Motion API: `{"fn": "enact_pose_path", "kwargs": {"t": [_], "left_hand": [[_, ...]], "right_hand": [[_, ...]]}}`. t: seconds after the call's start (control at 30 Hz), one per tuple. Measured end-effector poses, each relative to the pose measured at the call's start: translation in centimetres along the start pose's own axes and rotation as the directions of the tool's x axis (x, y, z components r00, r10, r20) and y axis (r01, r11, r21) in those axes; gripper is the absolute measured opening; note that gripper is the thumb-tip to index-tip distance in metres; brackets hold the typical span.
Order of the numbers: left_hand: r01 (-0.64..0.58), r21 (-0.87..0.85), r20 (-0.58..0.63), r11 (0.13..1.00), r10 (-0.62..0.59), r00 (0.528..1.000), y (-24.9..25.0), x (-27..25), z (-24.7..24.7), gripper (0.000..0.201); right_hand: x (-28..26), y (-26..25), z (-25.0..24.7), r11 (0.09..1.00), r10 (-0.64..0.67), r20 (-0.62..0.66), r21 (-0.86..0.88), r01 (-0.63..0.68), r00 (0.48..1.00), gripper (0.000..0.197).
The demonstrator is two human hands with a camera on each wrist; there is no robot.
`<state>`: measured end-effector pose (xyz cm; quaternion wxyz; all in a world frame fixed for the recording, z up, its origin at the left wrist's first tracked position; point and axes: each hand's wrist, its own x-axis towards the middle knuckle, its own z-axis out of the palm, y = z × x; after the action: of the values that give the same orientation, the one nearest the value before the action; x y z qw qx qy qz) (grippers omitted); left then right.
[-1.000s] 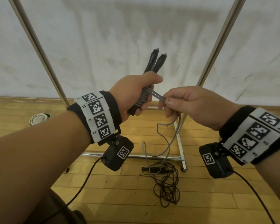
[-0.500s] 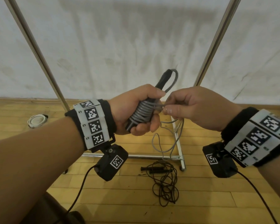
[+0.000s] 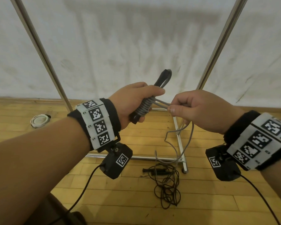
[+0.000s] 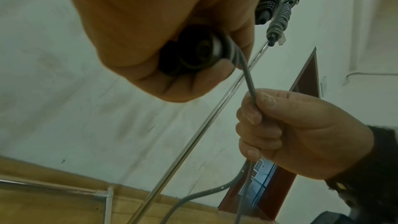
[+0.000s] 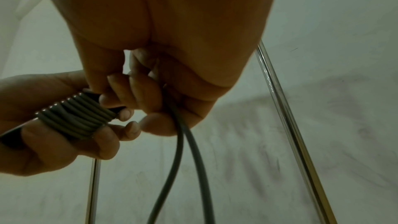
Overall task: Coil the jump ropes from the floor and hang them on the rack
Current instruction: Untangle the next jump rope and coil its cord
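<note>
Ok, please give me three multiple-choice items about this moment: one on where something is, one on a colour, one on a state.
1. Where does the black rope lie?
A. On the floor by the rack's foot
B. In the right hand
C. On the top rail

2. What colour is the cord wound around the handles?
A. Red
B. Grey
C. Yellow

3. What is the right hand doing?
A. Resting open on the floor
B. Pinching the grey cord
C. Gripping a rack pole

Answers:
1. A: the head view shows it tangled on the wooden floor next to the rack base.
2. B: grey turns sit around the black handles in the left hand.
3. B: the left wrist view shows thumb and fingers closed on the cord just past the coil.
</note>
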<state>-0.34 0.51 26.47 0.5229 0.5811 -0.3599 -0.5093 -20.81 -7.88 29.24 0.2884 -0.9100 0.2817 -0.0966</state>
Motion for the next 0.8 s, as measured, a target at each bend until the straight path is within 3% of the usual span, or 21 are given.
{"fn": "enact_pose_path", "kwargs": {"t": [0.33, 0.6, 0.73, 0.8], "left_hand": [[0.143, -0.016, 0.083, 0.990, -0.141, 0.987, 0.5, -1.0, 0.7, 0.048], [0.104, -0.079, 0.051, 0.991, -0.100, 0.994, 1.1, -1.1, 1.0, 0.047], [0.091, -0.175, 0.060, 0.980, -0.082, 0.995, 1.9, -0.9, 0.6, 0.045], [0.084, -0.205, 0.090, 0.975, -0.066, 0.994, 2.2, -0.8, 0.3, 0.044]], "right_hand": [[0.3, -0.8, 0.6, 1.000, -0.010, -0.030, -0.028, 0.010, 0.999, 0.024], [0.8, -1.1, 0.6, 0.997, 0.002, -0.043, 0.071, 0.001, 0.999, 0.024], [0.9, -1.0, 0.1, 0.981, -0.012, 0.029, 0.196, 0.006, 1.000, 0.023], [1.0, -0.7, -0.3, 0.986, -0.039, 0.069, 0.163, 0.027, 0.997, 0.023]]}}
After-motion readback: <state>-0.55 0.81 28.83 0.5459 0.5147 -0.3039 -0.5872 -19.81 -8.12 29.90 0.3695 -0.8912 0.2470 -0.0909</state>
